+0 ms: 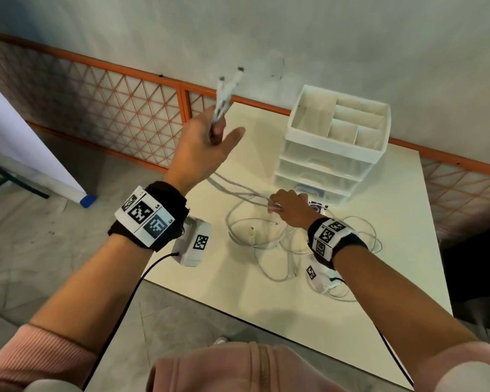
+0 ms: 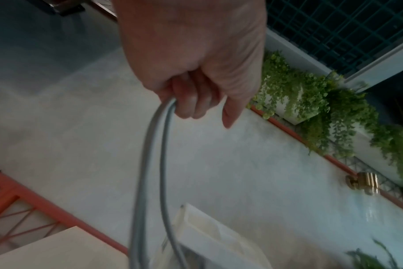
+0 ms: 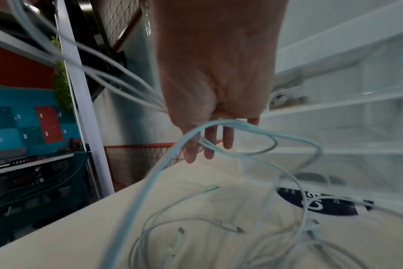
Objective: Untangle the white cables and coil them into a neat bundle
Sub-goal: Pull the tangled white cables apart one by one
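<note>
- Sleeves (image 1: 34, 360), pink, are seen nearest the head camera; both forearms are extended over a pale table (image 1: 309, 312).
- Marker-tagged black wristbands are worn on both wrists; a white camera box (image 1: 191, 241) is mounted under the left one, with a thin black lead hanging from it.
- White cables (image 1: 255, 236) are spread in loose overlapping loops on the table, below and around the right wrist; several plug ends are lying free among the loops.
- Right hand (image 1: 287, 207) is held low over the tangle, fingers curled down, with a few strands gathered in them. In the right wrist view the strands are seen hooked over the fingers (image 3: 208, 145), draped both ways.
- From that hand, a group of strands is run up and left to the left hand (image 1: 201, 148).
- Left hand is raised above the table's far left corner, closed around the strand bundle, thumb stuck out. Plug ends (image 1: 229, 86) are projecting upward out of the fist, blurred.
- Left wrist view: two grey-looking strands (image 2: 150, 163) are seen leaving the curled fingers (image 2: 189, 102) and hanging down.
- Drawer unit (image 1: 331, 154), white and translucent plastic, with an open divided tray on top, is standing on the table beyond the right hand.
- Orange-framed mesh fence (image 1: 111, 108) and a grey wall are seen behind.
</note>
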A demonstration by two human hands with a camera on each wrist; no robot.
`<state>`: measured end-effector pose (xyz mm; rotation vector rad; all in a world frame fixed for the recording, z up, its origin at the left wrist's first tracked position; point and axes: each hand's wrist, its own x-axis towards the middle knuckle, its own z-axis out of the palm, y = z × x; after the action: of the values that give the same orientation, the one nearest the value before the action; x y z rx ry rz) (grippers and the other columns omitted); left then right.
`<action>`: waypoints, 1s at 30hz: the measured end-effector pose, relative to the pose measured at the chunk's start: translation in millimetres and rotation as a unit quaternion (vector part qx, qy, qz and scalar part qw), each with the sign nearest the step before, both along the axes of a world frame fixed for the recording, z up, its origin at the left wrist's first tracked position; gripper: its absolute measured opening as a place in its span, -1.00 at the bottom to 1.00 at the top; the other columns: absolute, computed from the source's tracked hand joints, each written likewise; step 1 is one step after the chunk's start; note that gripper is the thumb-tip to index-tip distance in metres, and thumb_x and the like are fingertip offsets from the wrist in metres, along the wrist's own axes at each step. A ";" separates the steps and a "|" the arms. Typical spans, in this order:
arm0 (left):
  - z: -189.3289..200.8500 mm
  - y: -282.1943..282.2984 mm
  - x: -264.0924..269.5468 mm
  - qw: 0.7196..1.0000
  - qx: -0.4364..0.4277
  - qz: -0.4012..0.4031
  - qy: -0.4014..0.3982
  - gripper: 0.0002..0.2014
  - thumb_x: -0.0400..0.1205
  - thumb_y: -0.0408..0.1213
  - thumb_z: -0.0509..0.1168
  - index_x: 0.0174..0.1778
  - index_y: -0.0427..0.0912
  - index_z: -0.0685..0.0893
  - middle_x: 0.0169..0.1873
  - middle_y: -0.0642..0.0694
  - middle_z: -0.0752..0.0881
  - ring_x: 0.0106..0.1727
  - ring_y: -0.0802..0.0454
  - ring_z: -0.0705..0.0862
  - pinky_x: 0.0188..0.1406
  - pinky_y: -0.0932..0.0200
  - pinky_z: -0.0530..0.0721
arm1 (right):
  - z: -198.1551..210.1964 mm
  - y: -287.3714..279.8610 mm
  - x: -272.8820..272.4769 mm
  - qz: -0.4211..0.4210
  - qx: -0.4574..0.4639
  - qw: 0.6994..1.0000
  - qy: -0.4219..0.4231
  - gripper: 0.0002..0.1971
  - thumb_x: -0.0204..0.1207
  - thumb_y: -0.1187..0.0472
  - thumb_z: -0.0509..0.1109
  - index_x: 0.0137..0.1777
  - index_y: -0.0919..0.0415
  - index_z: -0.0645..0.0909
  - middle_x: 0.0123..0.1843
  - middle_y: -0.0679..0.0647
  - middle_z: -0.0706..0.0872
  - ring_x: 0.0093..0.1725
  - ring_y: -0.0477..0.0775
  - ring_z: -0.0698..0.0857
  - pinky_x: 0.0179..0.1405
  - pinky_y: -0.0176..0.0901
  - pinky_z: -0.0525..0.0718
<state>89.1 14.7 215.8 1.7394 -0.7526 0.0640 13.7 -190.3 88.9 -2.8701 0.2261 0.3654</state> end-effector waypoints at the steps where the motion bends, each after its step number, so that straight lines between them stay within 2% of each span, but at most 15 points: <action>1: -4.1 -0.2 -0.1 0.996 0.078 0.005 -0.031 -0.59 0.55 -0.11 0.42 -0.40 -0.01 0.28 -0.54 -0.03 0.30 -0.52 0.01 0.26 -0.49 0.16 0.33 | 2.4 1.3 0.9 -0.003 0.012 1.000 -0.024 -0.78 0.59 0.34 0.20 0.07 0.13 0.64 0.20 0.04 0.65 0.31 0.13 0.51 0.27 0.08 0.26; 3: -16.0 -3.9 -2.8 0.971 0.231 -0.010 -0.065 -0.58 0.41 0.03 0.52 -0.36 -0.07 0.40 -0.52 0.06 0.38 -0.51 0.13 0.31 -0.51 0.28 0.27 | 12.9 7.6 3.3 -0.001 0.042 0.996 -0.078 -0.73 0.56 0.40 0.18 0.09 0.15 0.65 0.17 0.00 0.73 0.33 0.07 0.53 0.34 0.07 0.18; 6: -42.0 -9.8 -6.2 0.936 0.351 -0.026 -0.001 -0.42 0.22 0.14 0.60 -0.11 -0.20 0.55 -0.43 0.05 0.45 -0.40 0.06 0.45 -0.45 0.15 0.32 | 30.6 16.4 11.8 0.006 0.058 0.987 -0.150 -0.85 0.59 0.23 0.28 0.03 0.18 0.68 0.09 0.06 0.77 0.25 0.11 0.59 0.18 0.01 0.20; 8: -59.6 -13.3 -6.0 0.920 0.390 -0.030 0.016 -0.46 0.29 0.11 0.58 -0.11 -0.24 0.58 -0.41 0.01 0.47 -0.36 0.03 0.47 -0.40 0.12 0.32 | 42.6 19.4 15.7 0.008 0.078 0.978 -0.195 -0.81 0.57 0.09 0.35 -0.08 0.19 0.69 -0.06 0.11 0.78 0.12 0.17 0.62 0.02 -0.06 0.16; 9: -64.9 -14.8 -5.8 0.917 0.396 -0.031 0.022 -0.55 0.37 0.08 0.53 -0.16 -0.25 0.63 -0.43 -0.02 0.50 -0.38 0.04 0.47 -0.41 0.13 0.35 | 47.3 19.7 16.7 0.008 0.088 0.973 -0.213 -0.83 0.56 0.11 0.37 -0.10 0.21 0.69 -0.11 0.12 0.77 0.08 0.18 0.61 0.00 -0.09 0.14; 11: -69.1 -14.0 -2.4 0.927 0.371 -0.036 0.041 -0.71 0.57 -0.05 0.38 -0.23 -0.24 0.75 -0.47 -0.08 0.58 -0.40 -0.01 0.55 -0.35 0.11 0.45 | 52.9 20.2 18.2 0.009 0.112 0.966 -0.232 -0.87 0.53 0.17 0.40 -0.09 0.24 0.69 -0.18 0.15 0.73 0.02 0.16 0.57 -0.02 -0.10 0.15; 13: -64.8 -11.7 1.8 0.945 0.318 -0.049 0.056 -0.72 0.65 -0.16 0.29 -0.33 -0.15 0.75 -0.53 -0.07 0.56 -0.47 0.02 0.52 -0.33 0.13 0.42 | 53.2 20.8 17.9 -0.001 0.141 0.963 -0.230 -0.81 0.55 0.13 0.39 -0.08 0.27 0.69 -0.19 0.17 0.72 -0.08 0.07 0.51 0.04 -0.07 0.25; 16: -48.3 -8.5 3.9 0.963 0.252 -0.075 0.062 -0.69 0.67 -0.13 0.27 -0.37 -0.13 0.72 -0.58 -0.04 0.49 -0.58 0.13 0.41 -0.46 0.27 0.33 | 49.9 20.2 18.7 -0.040 0.176 0.957 -0.227 -0.74 0.60 0.05 0.33 -0.13 0.23 0.70 -0.20 0.15 0.79 -0.16 0.05 0.63 0.23 0.16 0.49; 18: -40.5 -10.5 1.1 0.953 0.283 -0.086 0.063 -0.63 0.60 0.03 0.32 -0.37 -0.17 0.73 -0.58 -0.04 0.54 -0.58 0.16 0.48 -0.50 0.34 0.35 | 53.1 21.6 20.2 -0.065 0.167 0.962 -0.208 -0.74 0.63 0.10 0.28 -0.06 0.27 0.71 -0.13 0.21 0.80 -0.05 0.12 0.70 0.23 0.02 0.45; 20: -40.6 -14.9 -4.4 0.935 0.335 -0.076 0.087 -0.52 0.41 0.22 0.43 -0.39 -0.22 0.72 -0.63 0.02 0.54 -0.58 0.17 0.48 -0.52 0.31 0.36 | 55.6 22.6 23.5 -0.071 0.133 0.965 -0.213 -0.77 0.63 0.19 0.25 -0.08 0.27 0.71 -0.14 0.21 0.78 0.03 0.22 0.70 0.04 -0.10 0.25; 22: -48.3 -19.1 -9.5 0.927 0.351 -0.074 0.111 -0.51 0.29 0.20 0.54 -0.43 -0.24 0.70 -0.73 0.12 0.47 -0.63 0.21 0.45 -0.59 0.38 0.34 | 60.2 23.6 25.6 -0.075 0.117 0.963 -0.229 -0.73 0.63 0.21 0.24 -0.28 0.15 0.65 -0.21 0.12 0.79 0.02 0.23 0.70 -0.02 -0.06 0.15; 24: -57.2 -18.9 -10.8 0.929 0.347 -0.081 0.095 -0.64 0.42 0.05 0.51 -0.46 -0.18 0.68 -0.67 0.07 0.53 -0.58 0.18 0.49 -0.49 0.31 0.40 | 62.3 23.7 29.4 -0.079 0.125 0.963 -0.224 -0.70 0.63 0.19 0.25 -0.34 0.08 0.63 -0.11 0.13 0.83 0.07 0.19 0.70 -0.01 -0.05 0.15; 27: -61.8 -12.7 -4.9 0.961 0.258 -0.067 0.072 -0.71 0.63 -0.14 0.33 -0.34 -0.22 0.73 -0.51 -0.12 0.67 -0.47 0.05 0.60 -0.32 0.10 0.53 | 53.9 15.5 28.8 -0.098 0.126 0.968 -0.196 -0.77 0.59 0.06 0.31 -0.23 0.14 0.64 -0.13 0.18 0.72 0.09 0.22 0.63 -0.02 -0.07 0.17; 28: -58.3 -10.1 -3.6 0.974 0.210 -0.049 0.065 -0.72 0.66 -0.19 0.29 -0.33 -0.21 0.70 -0.53 -0.05 0.63 -0.51 0.14 0.55 -0.36 0.13 0.50 | 48.9 11.2 27.4 -0.107 0.123 0.967 -0.198 -0.79 0.55 0.02 0.35 -0.20 0.14 0.64 -0.09 0.15 0.63 0.13 0.20 0.58 0.01 -0.06 0.19; 30: -44.3 -7.4 -1.7 0.991 0.129 -0.007 0.038 -0.73 0.70 -0.22 0.22 -0.31 -0.18 0.64 -0.67 0.11 0.46 -0.62 0.23 0.40 -0.50 0.30 0.33 | 35.8 1.1 24.3 -0.124 0.122 0.968 -0.179 -0.80 0.46 0.02 0.45 0.04 0.02 0.65 0.20 0.08 0.51 0.32 0.19 0.45 0.19 0.00 0.23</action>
<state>87.3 7.3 171.5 1.9692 -0.7423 -0.1130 38.0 -189.2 124.6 -2.5636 0.4317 -0.1631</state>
